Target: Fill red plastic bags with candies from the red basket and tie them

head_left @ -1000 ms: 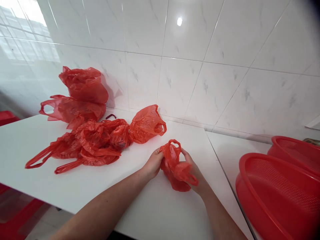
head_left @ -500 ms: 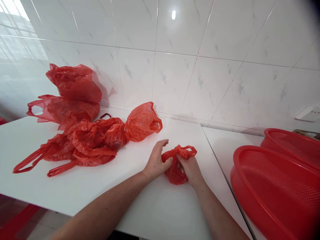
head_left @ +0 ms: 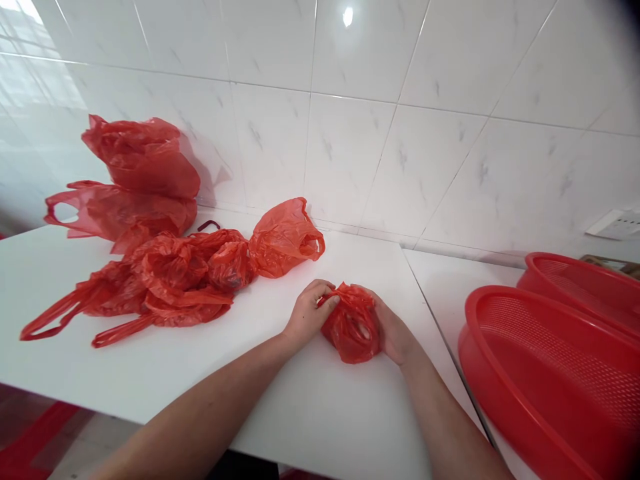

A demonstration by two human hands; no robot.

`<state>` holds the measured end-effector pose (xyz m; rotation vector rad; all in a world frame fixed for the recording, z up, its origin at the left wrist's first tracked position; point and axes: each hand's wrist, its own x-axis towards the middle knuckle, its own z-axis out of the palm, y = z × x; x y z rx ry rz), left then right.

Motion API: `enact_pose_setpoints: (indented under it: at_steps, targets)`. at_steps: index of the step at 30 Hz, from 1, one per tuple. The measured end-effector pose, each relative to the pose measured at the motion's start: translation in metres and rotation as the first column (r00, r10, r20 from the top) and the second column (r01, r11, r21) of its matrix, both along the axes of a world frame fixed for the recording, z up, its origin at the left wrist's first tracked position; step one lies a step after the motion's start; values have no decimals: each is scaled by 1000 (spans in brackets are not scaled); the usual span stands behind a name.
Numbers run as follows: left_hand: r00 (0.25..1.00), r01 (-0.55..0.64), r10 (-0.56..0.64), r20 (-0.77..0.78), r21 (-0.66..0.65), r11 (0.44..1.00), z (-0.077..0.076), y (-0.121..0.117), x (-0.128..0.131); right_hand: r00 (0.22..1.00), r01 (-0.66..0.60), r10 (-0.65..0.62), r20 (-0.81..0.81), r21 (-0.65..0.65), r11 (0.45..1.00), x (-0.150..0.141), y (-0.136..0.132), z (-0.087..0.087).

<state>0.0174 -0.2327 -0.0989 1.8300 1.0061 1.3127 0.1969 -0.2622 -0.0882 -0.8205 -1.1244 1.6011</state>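
White tabletop (head_left: 280, 400), with both hands (head_left: 311, 312) curled around a red bag (head_left: 351, 328), contents indistinct.

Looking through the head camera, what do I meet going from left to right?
Heap of crumpled red plastic bags, puffed-out lighter red plastic bag, small crumpled red plastic bag being held, bare right hand, large red perforated plastic basket.

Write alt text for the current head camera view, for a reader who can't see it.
Two bare hands, left and right, hold a small crumpled red plastic bag over a white table. More red plastic bags are heaped to the left, near a tiled wall, and two red perforated baskets stand at the right.
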Motion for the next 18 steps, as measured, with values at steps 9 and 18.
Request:
enact_pose_setpoints:
  at_steps: [9, 18]
  targets:
    - [985, 170, -173, 0, -167, 971, 2, -3, -1, 986, 68, -67, 154, 3, 998, 4, 3, -10]
    - [986, 156, -165, -9, -278, 948, 1, -8, 3, 717, 377, -466, 518, 274, 885, -2, 4, -5]
